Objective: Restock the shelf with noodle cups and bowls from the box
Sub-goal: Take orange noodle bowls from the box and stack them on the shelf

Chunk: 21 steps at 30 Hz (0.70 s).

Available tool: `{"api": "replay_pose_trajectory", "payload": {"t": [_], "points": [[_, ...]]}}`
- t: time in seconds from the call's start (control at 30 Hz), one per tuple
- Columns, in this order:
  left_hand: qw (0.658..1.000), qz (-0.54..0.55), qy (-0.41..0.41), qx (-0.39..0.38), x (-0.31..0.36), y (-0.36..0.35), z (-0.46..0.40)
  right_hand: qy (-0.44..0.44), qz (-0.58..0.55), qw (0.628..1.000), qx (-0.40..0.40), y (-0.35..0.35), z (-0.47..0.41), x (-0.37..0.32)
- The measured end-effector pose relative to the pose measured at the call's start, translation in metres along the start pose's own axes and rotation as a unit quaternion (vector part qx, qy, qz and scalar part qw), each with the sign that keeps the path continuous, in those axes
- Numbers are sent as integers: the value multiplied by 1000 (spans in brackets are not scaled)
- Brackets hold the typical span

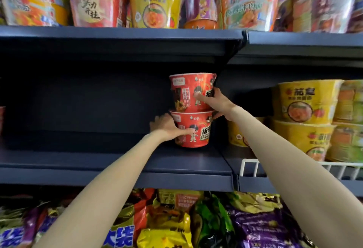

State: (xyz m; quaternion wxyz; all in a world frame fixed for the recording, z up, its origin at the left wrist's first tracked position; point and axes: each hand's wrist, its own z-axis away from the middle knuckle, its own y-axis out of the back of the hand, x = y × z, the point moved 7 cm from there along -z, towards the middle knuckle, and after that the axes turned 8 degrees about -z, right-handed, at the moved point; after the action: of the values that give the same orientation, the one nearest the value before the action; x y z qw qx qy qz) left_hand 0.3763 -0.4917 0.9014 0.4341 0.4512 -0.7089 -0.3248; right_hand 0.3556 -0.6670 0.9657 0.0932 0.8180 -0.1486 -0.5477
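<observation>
Two red noodle bowls stand stacked on the dark middle shelf [98,159], near its right end. My left hand [167,127] grips the lower red bowl [198,135] from its left side, thumb across the front. My right hand [216,103] grips the upper red bowl [188,92] from the right, thumb on its front label. The upper bowl sits upright on the lid of the lower one. The box is out of view.
Stacked yellow noodle bowls [306,100] fill the shelf section to the right, behind a white wire rail [249,167]. Large noodle cups [157,2] line the shelf above. Noodle packets [176,218] lie on the shelf below. The middle shelf stretches bare to the left.
</observation>
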Motion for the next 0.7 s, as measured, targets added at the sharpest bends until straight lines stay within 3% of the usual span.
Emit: {"api": "replay_pose_trajectory", "payload": {"t": [0.17, 0.3, 0.4, 0.53, 0.7], "points": [[997, -77, 15, 20, 13, -9, 5, -13, -18, 1000, -5, -6, -6, 24], [998, -56, 25, 10, 1, 8, 14, 48, 90, 995, 21, -4, 18, 15], [993, -4, -42, 112, -3, 43, 48, 134, 145, 978, 69, -7, 63, -5], [951, 78, -150, 258, -9, 87, 130, 248, 134, 953, 112, -30, 143, -22], [860, 147, -287, 395, -49, 97, 235, 332, 130, 916, 186, -79, 249, -12]]}}
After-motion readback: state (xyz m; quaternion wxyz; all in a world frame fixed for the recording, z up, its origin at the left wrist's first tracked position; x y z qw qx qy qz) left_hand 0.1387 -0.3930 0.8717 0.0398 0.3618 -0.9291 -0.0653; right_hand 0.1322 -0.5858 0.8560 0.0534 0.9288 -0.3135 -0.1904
